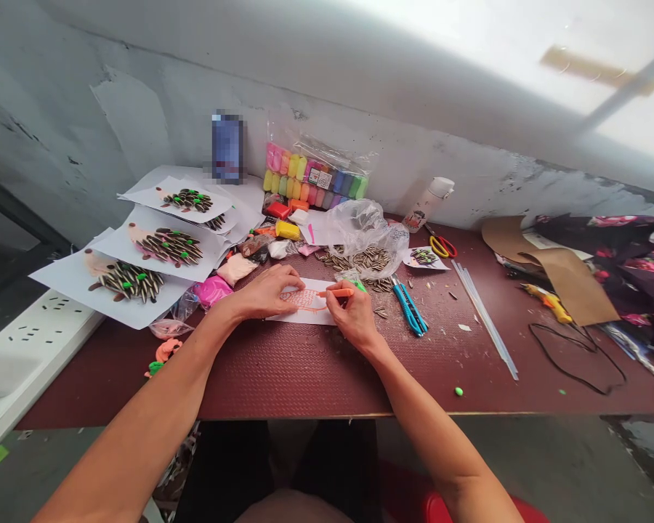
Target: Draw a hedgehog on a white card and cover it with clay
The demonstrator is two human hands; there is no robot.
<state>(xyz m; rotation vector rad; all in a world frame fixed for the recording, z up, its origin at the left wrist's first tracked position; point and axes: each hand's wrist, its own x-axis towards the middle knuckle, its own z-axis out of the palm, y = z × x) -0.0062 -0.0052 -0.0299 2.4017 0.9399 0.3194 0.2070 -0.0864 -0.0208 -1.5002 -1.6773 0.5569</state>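
Note:
A white paper (pixel 313 317) with an orange line drawing lies on the dark red table in front of me. My left hand (pixel 272 292) rests on its left part, fingers bent and resting at the drawing's edge, with nothing visible held. In my right hand (pixel 353 312) is an orange pen (pixel 338 293), gripped between thumb and fingers, its tip pointing left over the paper beside the drawing. Sunflower seeds (pixel 368 259) lie in a pile behind my hands, partly under a clear plastic bag (pixel 362 221). A blue cutter (pixel 410 305) lies right of my right hand.
Seed-covered hedgehog pictures (pixel 168 245) are stacked at left beside a power strip (pixel 38 341). Behind stand coloured clay packs (pixel 305 178) and a white bottle (pixel 430 203). Rightward lie scissors (pixel 441 243), clear glue sticks (pixel 485 319), a yellow glue gun (pixel 550 303) and brown paper (pixel 572 283).

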